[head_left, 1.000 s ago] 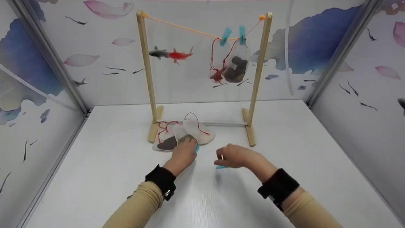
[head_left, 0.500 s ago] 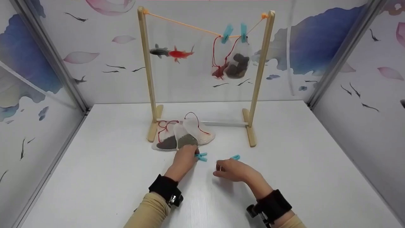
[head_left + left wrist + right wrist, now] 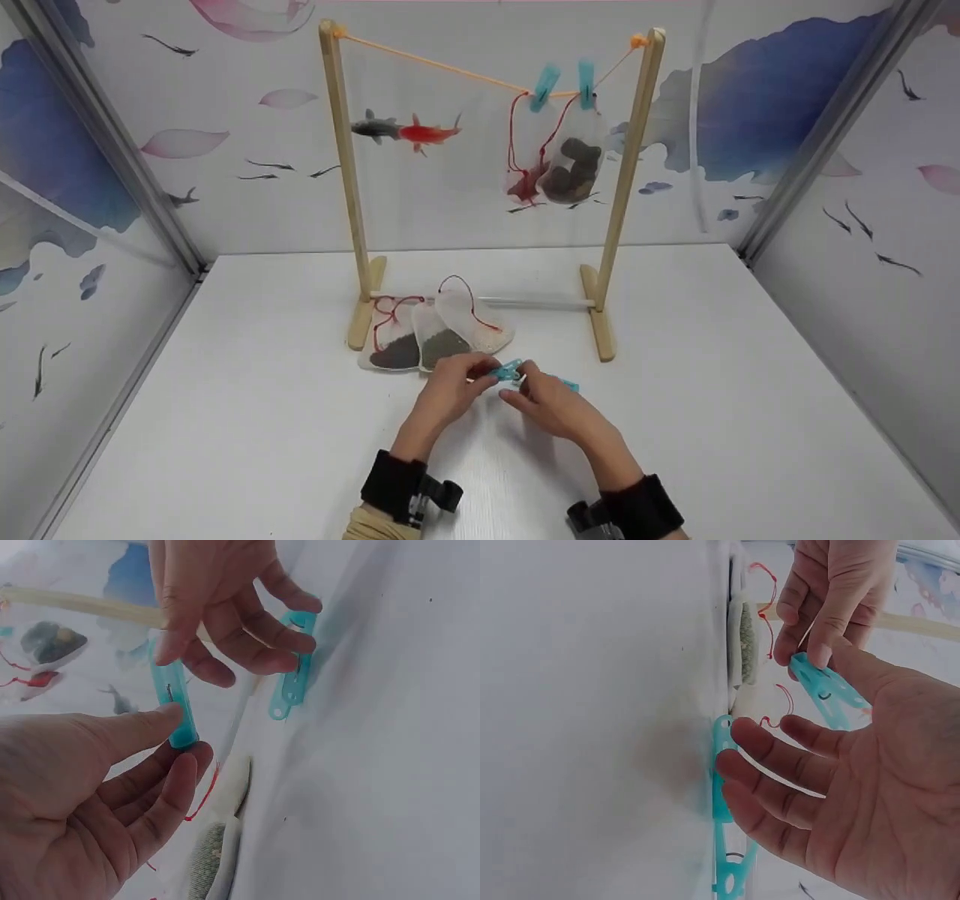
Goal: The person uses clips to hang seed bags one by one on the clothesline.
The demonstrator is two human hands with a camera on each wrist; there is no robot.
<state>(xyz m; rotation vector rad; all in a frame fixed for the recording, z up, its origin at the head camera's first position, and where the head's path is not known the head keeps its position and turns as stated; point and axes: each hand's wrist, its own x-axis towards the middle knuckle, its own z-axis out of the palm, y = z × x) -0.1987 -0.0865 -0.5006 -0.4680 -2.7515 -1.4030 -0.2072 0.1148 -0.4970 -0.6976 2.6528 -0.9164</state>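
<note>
My left hand [image 3: 450,386] pinches a light-blue clothespin [image 3: 507,370] between thumb and fingers, close above the table. Beside it is my right hand [image 3: 551,401], its thumb at the clothespin's other end and its fingers spread and loosely bent, as the left wrist view shows. More blue clothespins [image 3: 724,787] lie on the table just under the right fingers. Behind the left hand, white drawstring pouches rest partly overlapping: one with dark filling [image 3: 394,352], one with greenish filling [image 3: 442,345] and a pale one [image 3: 487,330]. Red cords trail from them.
A wooden stand [image 3: 349,180] carries a sagging orange line [image 3: 435,61]. Two blue clothespins [image 3: 545,88] hold a pouch with reddish contents [image 3: 525,184] and one with dark stones [image 3: 574,169]. Patterned walls enclose the white table [image 3: 712,420].
The left hand has drawn back from the pouches, bringing a clothespin up toward the right hand. My right hand first moved back toward me, then came in to meet it.
</note>
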